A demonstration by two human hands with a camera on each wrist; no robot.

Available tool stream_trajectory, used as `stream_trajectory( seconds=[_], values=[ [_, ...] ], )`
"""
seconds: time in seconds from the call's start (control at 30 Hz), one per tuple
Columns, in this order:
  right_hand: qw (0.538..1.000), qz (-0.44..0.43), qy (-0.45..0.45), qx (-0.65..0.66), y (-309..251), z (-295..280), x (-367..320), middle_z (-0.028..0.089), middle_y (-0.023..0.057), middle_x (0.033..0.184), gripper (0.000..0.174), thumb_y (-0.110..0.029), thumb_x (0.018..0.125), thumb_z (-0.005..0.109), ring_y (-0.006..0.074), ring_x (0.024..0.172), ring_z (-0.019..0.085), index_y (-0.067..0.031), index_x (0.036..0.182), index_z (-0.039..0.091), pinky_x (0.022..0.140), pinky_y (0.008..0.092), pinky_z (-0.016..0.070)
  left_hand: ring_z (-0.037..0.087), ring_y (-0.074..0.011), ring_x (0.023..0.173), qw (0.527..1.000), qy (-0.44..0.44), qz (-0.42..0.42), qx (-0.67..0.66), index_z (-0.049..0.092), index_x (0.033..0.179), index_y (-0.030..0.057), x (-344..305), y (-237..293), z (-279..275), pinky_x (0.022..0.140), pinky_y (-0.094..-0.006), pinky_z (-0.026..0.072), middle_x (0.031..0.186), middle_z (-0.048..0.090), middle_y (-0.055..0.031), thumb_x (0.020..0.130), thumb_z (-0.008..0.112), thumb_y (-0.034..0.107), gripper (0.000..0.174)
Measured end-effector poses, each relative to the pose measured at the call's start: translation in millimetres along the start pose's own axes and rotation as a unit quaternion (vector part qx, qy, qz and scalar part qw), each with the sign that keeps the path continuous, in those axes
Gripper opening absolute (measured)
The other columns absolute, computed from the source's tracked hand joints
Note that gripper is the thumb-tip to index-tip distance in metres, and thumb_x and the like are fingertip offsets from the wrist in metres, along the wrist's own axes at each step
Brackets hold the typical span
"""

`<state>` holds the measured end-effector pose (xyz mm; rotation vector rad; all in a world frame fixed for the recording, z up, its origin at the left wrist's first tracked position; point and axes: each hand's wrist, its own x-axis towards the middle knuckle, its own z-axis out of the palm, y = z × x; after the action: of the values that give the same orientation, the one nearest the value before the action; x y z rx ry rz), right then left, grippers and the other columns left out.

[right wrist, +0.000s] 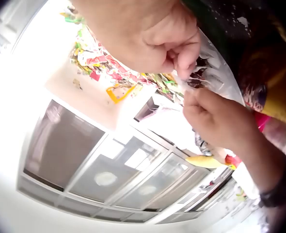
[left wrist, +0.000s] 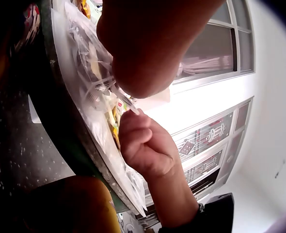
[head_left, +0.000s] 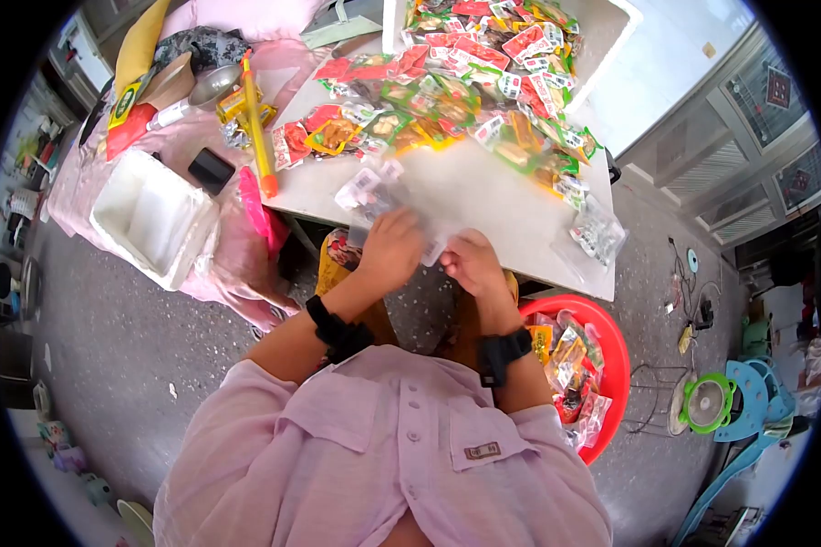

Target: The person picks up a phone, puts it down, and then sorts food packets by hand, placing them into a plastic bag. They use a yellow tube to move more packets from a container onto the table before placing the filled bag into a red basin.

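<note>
A clear plastic bag (head_left: pixel 367 193) with small packets inside lies at the table's front edge. Its edge is pinched by the left hand (head_left: pixel 394 246) and, a little to the right, by the right hand (head_left: pixel 472 263). In the left wrist view the right hand (left wrist: pixel 148 145) has curled fingers on the bag's edge, with the clear bag (left wrist: pixel 92 73) hanging beside it. The right wrist view shows both hands close together, the left hand (right wrist: pixel 220 119) and the right hand (right wrist: pixel 157 43), at the bag (right wrist: pixel 215 73) with dark contents.
Many colourful packets (head_left: pixel 429 100) cover the back of the table (head_left: pixel 511 219). Another clear bag (head_left: pixel 598 232) lies at its right corner. A red basin (head_left: pixel 615 365) of packets stands at the right; a white foam box (head_left: pixel 146 219), a phone (head_left: pixel 212 170) and a yellow tube (head_left: pixel 258 137) are left.
</note>
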<state>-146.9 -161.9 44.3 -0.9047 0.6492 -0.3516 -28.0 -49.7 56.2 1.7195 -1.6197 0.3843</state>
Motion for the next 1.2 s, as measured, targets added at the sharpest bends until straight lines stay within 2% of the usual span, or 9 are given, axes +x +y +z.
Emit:
stream_trajectory(
  seconds=[0.07, 0.3, 0.4, 0.57, 0.7, 0.97, 1.03, 1.1, 1.2],
  values=[
    [0.998, -0.024, 0.054, 0.004, 7, 18, 5, 0.049, 0.0055, 0.058, 0.007, -0.007, 0.077, 0.047, 0.0116, 0.045, 0.046, -0.0051, 0.071, 0.047, 0.036, 0.0201, 0.0364, 0.044, -0.0337, 0.095, 1.000, -0.007, 0.006, -0.012, 0.047, 0.070, 0.0024, -1, -1, 4, 0.082, -0.0423, 0.0346, 0.092, 0.050, -0.0136, 0.063, 0.051, 0.006, 0.008],
    [0.991, -0.077, 0.109, 0.014, 23, 35, 28, 0.049, 0.0042, 0.060, 0.010, -0.006, 0.076, 0.042, 0.0117, 0.050, 0.048, -0.0060, 0.068, 0.048, 0.039, 0.0209, 0.0388, 0.043, -0.0337, 0.097, 0.999, -0.021, 0.010, -0.029, 0.050, 0.078, 0.0026, -8, -7, 6, 0.084, -0.0421, 0.0335, 0.094, 0.049, -0.0133, 0.062, 0.055, 0.008, 0.018],
    [0.996, -0.016, 0.082, 0.038, 18, 26, 23, 0.051, 0.0035, 0.063, 0.008, -0.007, 0.076, 0.044, 0.0112, 0.053, 0.051, -0.0057, 0.070, 0.050, 0.040, 0.0205, 0.0395, 0.041, -0.0326, 0.100, 1.000, -0.010, 0.013, -0.023, 0.051, 0.086, 0.0034, -15, -5, -2, 0.085, -0.0426, 0.0328, 0.098, 0.047, -0.0124, 0.060, 0.059, 0.010, 0.029],
    [0.996, -0.060, 0.062, 0.003, 8, 3, 15, 0.054, 0.0030, 0.067, 0.006, -0.009, 0.075, 0.048, 0.0105, 0.057, 0.053, -0.0052, 0.077, 0.051, 0.043, 0.0189, 0.0398, 0.040, -0.0311, 0.103, 0.995, -0.049, 0.015, 0.081, 0.051, 0.096, 0.0045, -35, -15, -4, 0.085, -0.0444, 0.0327, 0.104, 0.044, -0.0114, 0.059, 0.061, 0.010, 0.039],
    [0.990, -0.100, 0.087, -0.043, -2, -9, 14, 0.054, 0.0026, 0.067, 0.007, -0.010, 0.076, 0.048, 0.0103, 0.058, 0.052, -0.0057, 0.081, 0.051, 0.046, 0.0189, 0.0396, 0.041, -0.0323, 0.101, 0.997, -0.037, 0.049, 0.045, 0.052, 0.095, 0.0056, -30, -31, -4, 0.084, -0.0430, 0.0342, 0.102, 0.045, -0.0126, 0.061, 0.059, 0.008, 0.035],
    [0.979, -0.141, 0.130, -0.075, -39, -7, 5, 0.054, 0.0021, 0.073, 0.011, -0.011, 0.076, 0.049, 0.0109, 0.064, 0.054, -0.0067, 0.086, 0.049, 0.053, 0.0205, 0.0396, 0.050, -0.0312, 0.088, 0.995, 0.044, 0.006, -0.089, 0.051, 0.091, 0.0015, 51, -75, -20, 0.079, -0.0356, 0.0394, 0.090, 0.053, -0.0162, 0.077, 0.050, 0.010, 0.017],
    [0.974, -0.159, 0.135, -0.088, -46, -7, 2, 0.054, 0.0023, 0.075, 0.013, -0.011, 0.075, 0.049, 0.0111, 0.065, 0.054, -0.0066, 0.087, 0.048, 0.053, 0.0207, 0.0399, 0.052, -0.0250, 0.082, 0.992, 0.038, -0.082, -0.092, 0.051, 0.089, 0.0009, 90, -87, -33, 0.073, -0.0305, 0.0408, 0.082, 0.054, -0.0129, 0.081, 0.046, 0.016, 0.017],
    [0.968, -0.181, 0.142, -0.099, -53, -6, -1, 0.053, 0.0024, 0.076, 0.014, -0.010, 0.075, 0.050, 0.0113, 0.065, 0.054, -0.0062, 0.088, 0.049, 0.053, 0.0213, 0.0403, 0.053, -0.0300, 0.078, 0.973, -0.001, -0.180, -0.142, 0.052, 0.092, 0.0033, 127, -95, -54, 0.070, -0.0326, 0.0414, 0.084, 0.056, -0.0152, 0.082, 0.043, 0.020, 0.021],
    [0.949, -0.240, 0.144, -0.143, -63, -9, -7, 0.053, 0.0030, 0.080, 0.020, -0.011, 0.074, 0.054, 0.0123, 0.070, 0.054, -0.0034, 0.091, 0.048, 0.056, 0.0234, 0.0425, 0.052, -0.0276, 0.073, 0.977, 0.033, -0.129, -0.164, 0.053, 0.090, 0.0037, 155, -92, -74, 0.067, -0.0307, 0.0406, 0.078, 0.055, -0.0147, 0.083, 0.043, 0.020, 0.021]
  ],
)
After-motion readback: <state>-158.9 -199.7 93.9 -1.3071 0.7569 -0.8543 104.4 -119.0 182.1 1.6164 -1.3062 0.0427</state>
